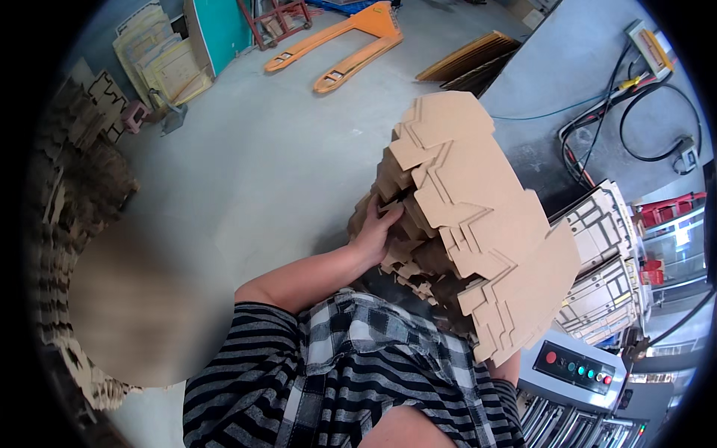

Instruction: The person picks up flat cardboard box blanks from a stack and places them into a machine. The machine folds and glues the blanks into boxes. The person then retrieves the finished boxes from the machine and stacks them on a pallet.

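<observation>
A tall stack of brown die-cut cardboard blanks (pixel 478 194) stands in front of me, with notched, stepped edges and slightly fanned top sheets. My left hand (pixel 376 233) is closed on the stack's left side, thumb and fingers pressed around the edges of several sheets. Of my right arm only a little skin (pixel 506 369) shows below the stack's near right corner. The right hand's fingers are hidden behind the cardboard. Small torn cardboard scraps (pixel 418 284) lie beside the stack, close to my body.
More stacked cardboard (pixel 89 179) lines the left side. An orange pallet jack (pixel 358 45) stands on the floor ahead. Cables (pixel 597 119) lie on a grey surface at right, above cutting-die boards (pixel 597 276). A control panel with buttons (pixel 575 369) is at lower right.
</observation>
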`<action>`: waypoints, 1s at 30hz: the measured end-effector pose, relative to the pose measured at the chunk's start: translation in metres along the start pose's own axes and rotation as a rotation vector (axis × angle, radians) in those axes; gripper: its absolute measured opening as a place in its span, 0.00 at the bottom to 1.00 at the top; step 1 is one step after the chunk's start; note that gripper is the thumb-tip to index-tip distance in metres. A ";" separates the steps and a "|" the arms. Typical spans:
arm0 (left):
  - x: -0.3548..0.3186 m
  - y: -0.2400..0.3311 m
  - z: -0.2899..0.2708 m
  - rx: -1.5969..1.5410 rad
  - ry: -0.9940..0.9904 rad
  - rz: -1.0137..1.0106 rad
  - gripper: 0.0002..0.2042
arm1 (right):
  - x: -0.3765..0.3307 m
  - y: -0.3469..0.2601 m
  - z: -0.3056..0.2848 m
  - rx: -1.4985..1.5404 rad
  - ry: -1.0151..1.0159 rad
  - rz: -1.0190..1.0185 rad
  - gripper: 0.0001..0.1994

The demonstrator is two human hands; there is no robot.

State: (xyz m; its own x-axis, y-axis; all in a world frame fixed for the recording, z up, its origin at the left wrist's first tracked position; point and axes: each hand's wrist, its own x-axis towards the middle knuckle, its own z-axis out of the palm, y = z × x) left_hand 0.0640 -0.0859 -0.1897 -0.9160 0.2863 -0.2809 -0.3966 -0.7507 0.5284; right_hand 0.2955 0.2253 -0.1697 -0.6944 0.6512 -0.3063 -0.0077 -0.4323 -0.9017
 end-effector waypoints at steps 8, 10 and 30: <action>-0.001 -0.026 -0.027 0.057 0.079 -0.012 0.42 | 0.089 -0.015 0.061 -0.154 -0.151 0.029 0.26; -0.001 -0.031 -0.030 0.066 0.108 -0.026 0.42 | 0.103 -0.017 0.072 -0.188 -0.175 0.032 0.26; -0.011 -0.015 -0.036 0.540 0.046 -0.227 0.29 | 0.160 -0.012 0.114 -0.334 -0.247 0.029 0.28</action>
State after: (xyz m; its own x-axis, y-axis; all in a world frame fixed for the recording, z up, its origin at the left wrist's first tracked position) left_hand 0.0827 -0.0993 -0.2235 -0.8058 0.3691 -0.4630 -0.5680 -0.2607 0.7807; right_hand 0.1029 0.2634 -0.1730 -0.8429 0.4552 -0.2869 0.2199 -0.1952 -0.9558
